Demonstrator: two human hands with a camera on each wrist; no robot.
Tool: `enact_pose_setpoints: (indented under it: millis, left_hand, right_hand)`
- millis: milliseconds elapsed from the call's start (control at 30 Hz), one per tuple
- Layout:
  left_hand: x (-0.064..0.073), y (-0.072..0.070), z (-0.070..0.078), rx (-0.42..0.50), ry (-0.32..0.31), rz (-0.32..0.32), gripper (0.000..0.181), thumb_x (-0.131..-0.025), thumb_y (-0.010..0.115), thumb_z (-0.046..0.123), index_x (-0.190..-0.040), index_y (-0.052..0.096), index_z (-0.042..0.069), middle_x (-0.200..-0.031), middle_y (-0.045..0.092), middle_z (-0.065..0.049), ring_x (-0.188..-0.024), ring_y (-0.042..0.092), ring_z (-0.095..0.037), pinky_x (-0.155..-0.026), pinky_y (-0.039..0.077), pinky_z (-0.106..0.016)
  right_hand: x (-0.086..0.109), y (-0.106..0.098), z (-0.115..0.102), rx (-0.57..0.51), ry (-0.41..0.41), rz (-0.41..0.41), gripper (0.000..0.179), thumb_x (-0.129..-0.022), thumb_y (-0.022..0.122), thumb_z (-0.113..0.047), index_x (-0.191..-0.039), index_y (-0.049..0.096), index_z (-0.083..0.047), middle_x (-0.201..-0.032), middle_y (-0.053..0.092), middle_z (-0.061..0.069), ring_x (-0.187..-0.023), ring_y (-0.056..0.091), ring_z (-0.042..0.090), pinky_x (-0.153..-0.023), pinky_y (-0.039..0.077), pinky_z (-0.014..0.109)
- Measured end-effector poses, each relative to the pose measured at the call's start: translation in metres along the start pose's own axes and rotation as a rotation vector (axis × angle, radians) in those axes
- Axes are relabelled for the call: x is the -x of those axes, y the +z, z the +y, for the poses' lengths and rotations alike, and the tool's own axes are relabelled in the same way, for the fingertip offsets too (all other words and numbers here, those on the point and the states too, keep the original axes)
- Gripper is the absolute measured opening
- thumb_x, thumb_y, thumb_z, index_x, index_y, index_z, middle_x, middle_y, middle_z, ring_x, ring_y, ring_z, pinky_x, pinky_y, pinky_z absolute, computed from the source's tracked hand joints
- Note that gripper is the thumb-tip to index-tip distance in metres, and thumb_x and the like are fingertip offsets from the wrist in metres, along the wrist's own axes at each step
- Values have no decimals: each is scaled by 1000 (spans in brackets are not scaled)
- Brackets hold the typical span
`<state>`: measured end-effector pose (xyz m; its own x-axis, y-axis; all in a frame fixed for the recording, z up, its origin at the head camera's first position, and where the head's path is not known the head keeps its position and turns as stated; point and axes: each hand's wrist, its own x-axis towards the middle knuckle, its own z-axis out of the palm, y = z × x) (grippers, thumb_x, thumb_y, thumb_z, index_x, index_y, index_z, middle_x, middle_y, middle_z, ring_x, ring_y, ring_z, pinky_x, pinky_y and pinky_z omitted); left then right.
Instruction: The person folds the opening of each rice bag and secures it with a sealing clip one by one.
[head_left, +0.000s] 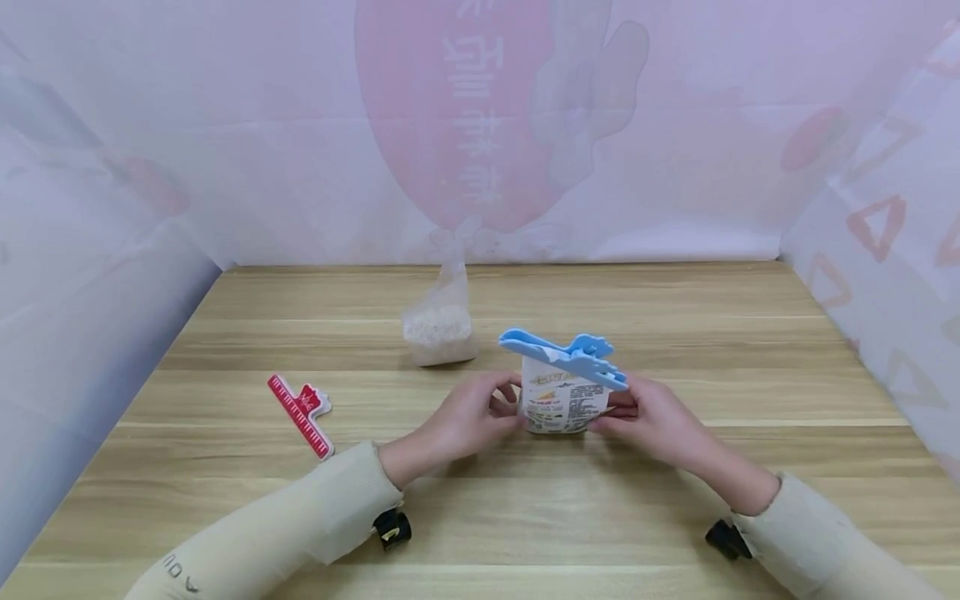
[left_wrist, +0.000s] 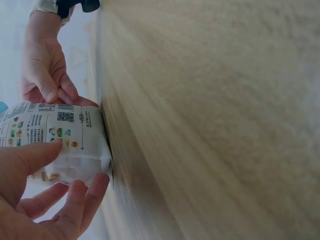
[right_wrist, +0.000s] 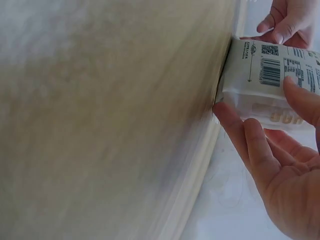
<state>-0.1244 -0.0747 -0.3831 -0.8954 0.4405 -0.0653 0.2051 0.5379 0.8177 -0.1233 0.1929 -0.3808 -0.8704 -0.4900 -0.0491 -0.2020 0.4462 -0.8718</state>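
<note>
A white printed food bag point(head_left: 555, 404) stands upright on the table, its top folded under a large blue bag clip point(head_left: 566, 358). My left hand point(head_left: 480, 414) holds the bag's left side. In the left wrist view its thumb lies on the printed face, near small coloured pictures, and its fingers are at the side. From the other side my right hand point(head_left: 656, 421) holds the bag too. The right wrist view shows that thumb by the barcode point(right_wrist: 270, 72) and the fingertips at the bag's lower edge, close to the tabletop.
A clear plastic bag point(head_left: 438, 329) with white grains in it stands farther back, its top gathered upward. To the left lies a red and white clip point(head_left: 302, 417) with a piano-key pattern. Pale printed sheets point(head_left: 300, 183) wall in the wooden table point(head_left: 525, 525) at the back and sides.
</note>
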Motion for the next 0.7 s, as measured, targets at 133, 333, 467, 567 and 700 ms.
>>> enact_pose_setpoints:
  millis: [133, 333, 467, 567, 700]
  left_hand:
    - [-1, 0, 1, 52, -16, -4, 37, -87, 74, 4, -122, 64, 8, -123, 66, -12, -99, 72, -25, -84, 60, -31]
    - [-2, -1, 3, 73, -11, -13, 36, -87, 73, 3, -121, 66, 7, -123, 68, -11, -100, 72, -25, -84, 60, -28]
    - [-4, -1, 2, 81, -13, -19, 36, -86, 74, 2, -121, 66, 6, -121, 69, -13, -99, 73, -26, -83, 59, -26]
    - [-5, -2, 2, 92, -10, -21, 37, -86, 74, 2, -122, 66, 4, -119, 70, -14, -98, 73, -27, -82, 60, -26]
    - [-6, -3, 1, 97, -16, -29, 36, -86, 75, 3, -120, 67, 5, -118, 70, -13, -99, 73, -27, -82, 60, -26]
  right_hand:
    - [-1, 1, 1, 32, -8, 11, 49, -87, 75, -7, -129, 55, 8, -120, 67, 27, -109, 69, 37, -87, 59, 32]
    - [-3, 1, 1, 46, -11, 21, 48, -87, 75, -5, -129, 55, 6, -119, 68, 26, -107, 70, 37, -86, 59, 32]
    - [-3, 0, 0, 49, 2, 24, 48, -88, 74, -7, -130, 55, 7, -119, 68, 26, -105, 71, 35, -84, 60, 32]
    - [-4, 0, -1, 55, 16, 24, 49, -88, 74, -8, -131, 55, 6, -119, 68, 26, -104, 71, 33, -83, 60, 32]
    - [-5, 0, -1, 59, 22, 24, 48, -88, 74, -8, -131, 56, 6, -119, 69, 25, -103, 72, 32, -82, 60, 32]
